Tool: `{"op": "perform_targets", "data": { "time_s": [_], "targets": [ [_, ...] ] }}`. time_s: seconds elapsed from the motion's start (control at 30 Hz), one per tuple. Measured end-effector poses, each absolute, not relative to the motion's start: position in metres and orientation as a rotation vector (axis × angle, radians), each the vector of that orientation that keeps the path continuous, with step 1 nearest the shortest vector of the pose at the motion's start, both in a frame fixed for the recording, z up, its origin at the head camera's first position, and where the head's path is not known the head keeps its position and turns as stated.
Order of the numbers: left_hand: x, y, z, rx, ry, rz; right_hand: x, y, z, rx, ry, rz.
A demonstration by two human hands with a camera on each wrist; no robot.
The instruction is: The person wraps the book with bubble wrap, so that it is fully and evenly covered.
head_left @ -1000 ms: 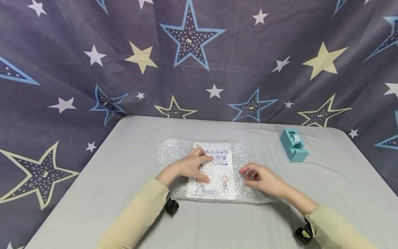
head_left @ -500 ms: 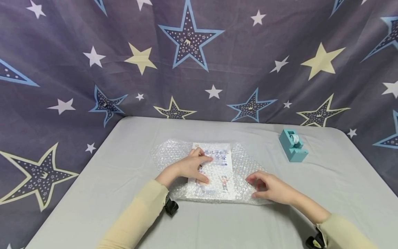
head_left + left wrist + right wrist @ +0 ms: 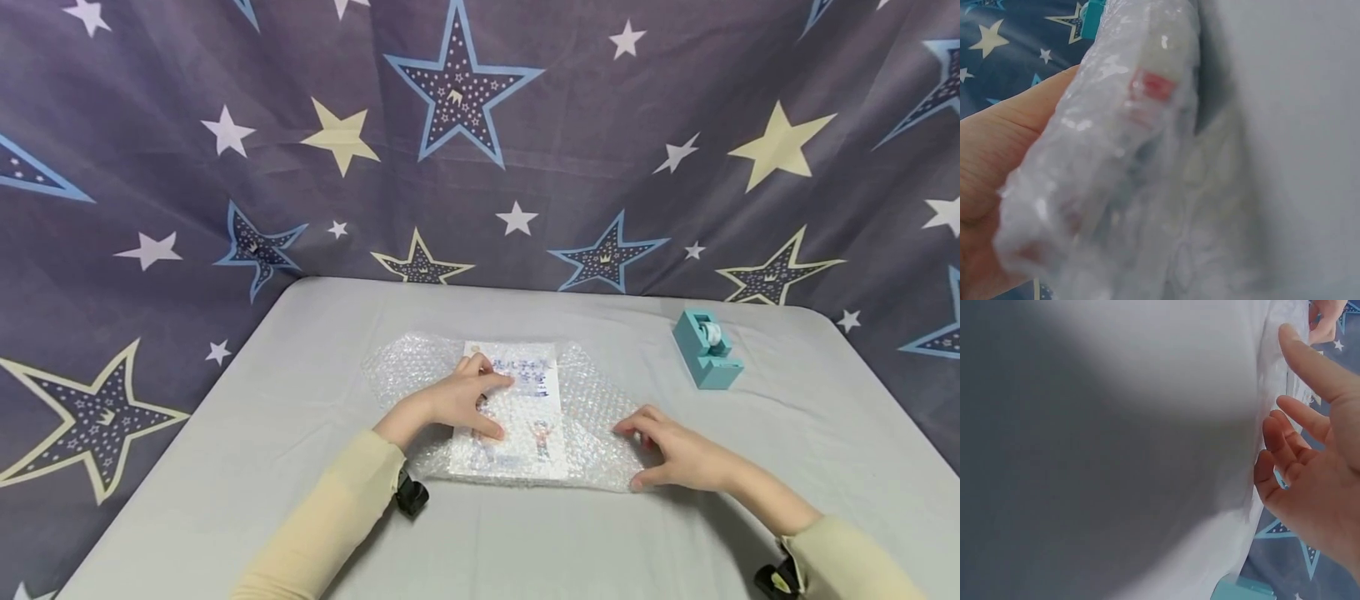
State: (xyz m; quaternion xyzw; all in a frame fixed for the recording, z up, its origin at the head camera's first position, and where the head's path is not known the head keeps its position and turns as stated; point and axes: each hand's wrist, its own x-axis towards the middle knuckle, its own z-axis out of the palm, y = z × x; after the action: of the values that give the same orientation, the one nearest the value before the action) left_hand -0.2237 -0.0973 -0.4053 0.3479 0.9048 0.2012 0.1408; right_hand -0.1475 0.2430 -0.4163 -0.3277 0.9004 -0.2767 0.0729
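Note:
A thin white book (image 3: 536,408) with blue lettering lies in the middle of the table under clear bubble wrap (image 3: 408,367). The wrap spreads out to the left and right of it. My left hand (image 3: 453,402) rests on the wrapped book, thumb and fingers apart, pressing from above. At the wrap's right end is my right hand (image 3: 678,450), its fingertips at the edge. In the right wrist view, the right hand (image 3: 1335,469) has its thumb and fingers spread, with nothing pinched between them. The left wrist view shows the wrap's folded edge (image 3: 1079,144) close up, blurred.
A teal tape dispenser (image 3: 706,358) with a roll of tape stands at the back right of the grey-covered table (image 3: 525,546). Behind the table hangs a dark curtain (image 3: 585,108) with stars on it.
My right hand has moved to the right and slightly towards me across the wrap, out to its right edge. The left hand has stayed in place on the book.

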Motion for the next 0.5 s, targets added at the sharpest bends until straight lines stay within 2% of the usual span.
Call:
{"op": "perform_targets", "data": {
  "time_s": [0.27, 0.5],
  "targets": [
    [-0.225, -0.097, -0.404, 0.997, 2.612, 0.578, -0.147, 0.254, -0.409, -0.999, 2.728, -0.912],
    [-0.224, -0.096, -0.405, 0.998, 2.612, 0.569, -0.146, 0.264, -0.400, -0.842, 2.806, -0.864]
  ]
}}
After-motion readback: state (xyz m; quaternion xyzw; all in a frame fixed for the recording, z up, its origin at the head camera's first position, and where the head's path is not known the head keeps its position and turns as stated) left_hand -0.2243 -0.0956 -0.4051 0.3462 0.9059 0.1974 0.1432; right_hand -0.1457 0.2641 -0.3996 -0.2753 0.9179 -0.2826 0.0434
